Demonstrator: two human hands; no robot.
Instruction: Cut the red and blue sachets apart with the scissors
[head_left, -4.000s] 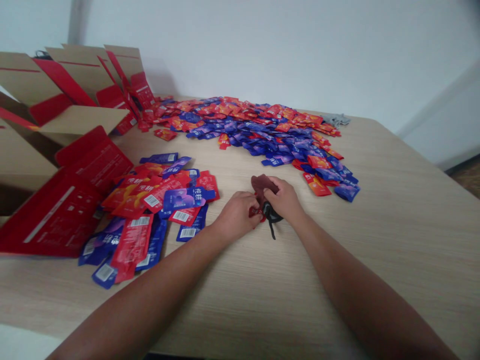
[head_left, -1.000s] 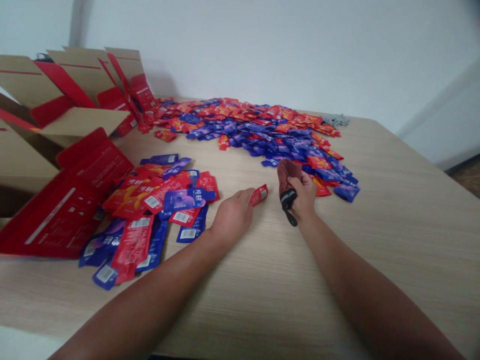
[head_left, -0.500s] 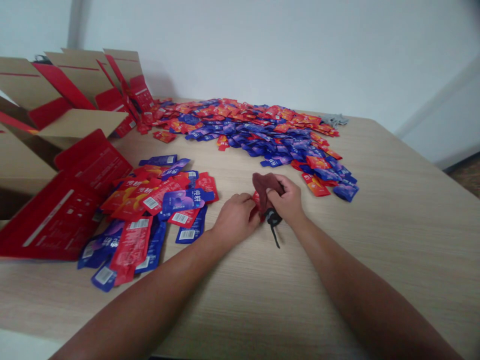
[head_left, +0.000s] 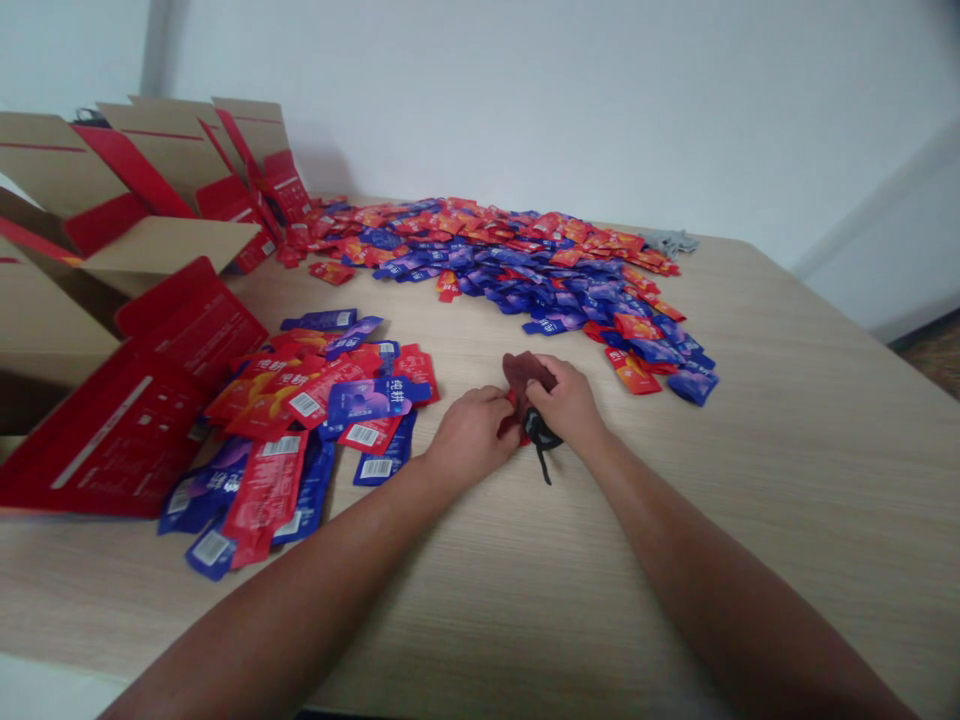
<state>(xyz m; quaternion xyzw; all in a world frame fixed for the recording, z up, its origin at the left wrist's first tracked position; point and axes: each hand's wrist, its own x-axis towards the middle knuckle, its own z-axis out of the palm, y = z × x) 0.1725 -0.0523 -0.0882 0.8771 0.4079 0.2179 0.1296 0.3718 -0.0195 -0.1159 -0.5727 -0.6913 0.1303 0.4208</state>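
My right hand (head_left: 566, 405) is closed around a folded maroon cloth (head_left: 525, 370) in the middle of the table. Below the cloth, against the same hand, is a black rounded thing with a short dangling cord (head_left: 538, 430); its kind is unclear. Just to the left, my left hand (head_left: 476, 430) rests low over the tabletop, fingers closed on a red packet (head_left: 524, 439). Only slivers of that packet show between the hand and the cloth. A loose heap of red and blue packets (head_left: 367, 400) lies left of my left hand, several with barcodes up.
Open red cardboard boxes (head_left: 142, 430) with tan insides stand along the left. A long pile of red, orange and blue packets (head_left: 510, 255) curves across the back of the wooden table (head_left: 795, 450). Behind its right end lies a grey crumpled thing (head_left: 670, 242) near the wall.
My right hand has shifted slightly down and left with the maroon cloth, and the black thing and its cord moved along. The left hand stays nearly still on the red packet.
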